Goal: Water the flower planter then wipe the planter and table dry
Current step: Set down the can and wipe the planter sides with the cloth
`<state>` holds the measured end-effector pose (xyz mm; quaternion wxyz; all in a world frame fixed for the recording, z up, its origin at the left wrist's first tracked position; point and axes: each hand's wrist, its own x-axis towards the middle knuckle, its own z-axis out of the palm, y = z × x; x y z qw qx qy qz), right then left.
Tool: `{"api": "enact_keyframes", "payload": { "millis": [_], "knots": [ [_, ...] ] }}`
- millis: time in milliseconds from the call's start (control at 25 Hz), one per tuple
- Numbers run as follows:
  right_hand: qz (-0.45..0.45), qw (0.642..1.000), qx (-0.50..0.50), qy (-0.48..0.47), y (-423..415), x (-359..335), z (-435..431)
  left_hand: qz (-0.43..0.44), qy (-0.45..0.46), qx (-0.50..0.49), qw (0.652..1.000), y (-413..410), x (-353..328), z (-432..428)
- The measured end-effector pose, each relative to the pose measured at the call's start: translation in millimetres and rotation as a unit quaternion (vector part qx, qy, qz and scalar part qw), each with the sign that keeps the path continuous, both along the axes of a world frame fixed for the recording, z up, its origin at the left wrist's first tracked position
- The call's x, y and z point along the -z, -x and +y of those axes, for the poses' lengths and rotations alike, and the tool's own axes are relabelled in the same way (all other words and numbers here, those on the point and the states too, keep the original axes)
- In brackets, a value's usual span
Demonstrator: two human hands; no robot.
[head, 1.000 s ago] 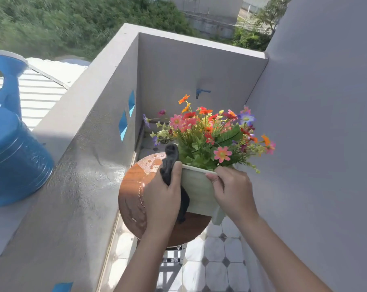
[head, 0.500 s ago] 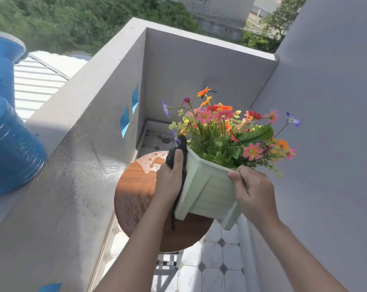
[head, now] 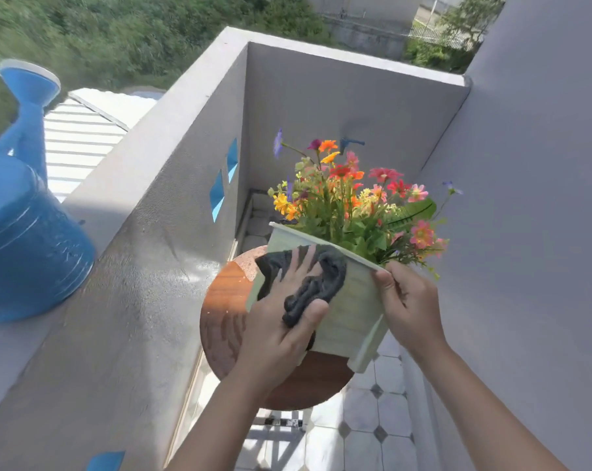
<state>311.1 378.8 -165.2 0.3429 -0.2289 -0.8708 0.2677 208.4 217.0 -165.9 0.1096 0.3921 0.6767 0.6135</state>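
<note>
Shifted onto the planter's [head: 352, 311] near face, left hand [head: 281, 321] presses the cloth [head: 308, 283] flat — right hand [head: 406, 300] grips its rim.

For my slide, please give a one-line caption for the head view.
Left hand presses a dark cloth against the tilted green planter, right hand gripping its rim.

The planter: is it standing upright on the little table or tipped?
Tipped. The planter is held off the round table, its flowers leaning away, the right hand on its rim.
</note>
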Motion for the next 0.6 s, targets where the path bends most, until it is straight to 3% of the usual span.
{"api": "enact_keyframes", "payload": {
  "millis": [120, 280, 480, 600],
  "knots": [
    [0.007, 0.999, -0.035, 0.010, -3, 0, 0, 0.011, -0.023, -0.007, 1.000, 9, 5, 2],
    [0.017, 0.999, -0.046, 0.022, -8, 5, 1, -0.067, -0.012, -0.096, 0.993, 24, 16, 20],
    [0.015, 0.999, -0.047, 0.012, -15, 8, -2, -0.194, 0.114, -0.218, 0.950, 58, 9, 35],
    [0.015, 0.999, -0.035, 0.011, -19, 8, -2, -0.116, 0.067, -0.158, 0.978, 38, 3, 26]
  ]
}}
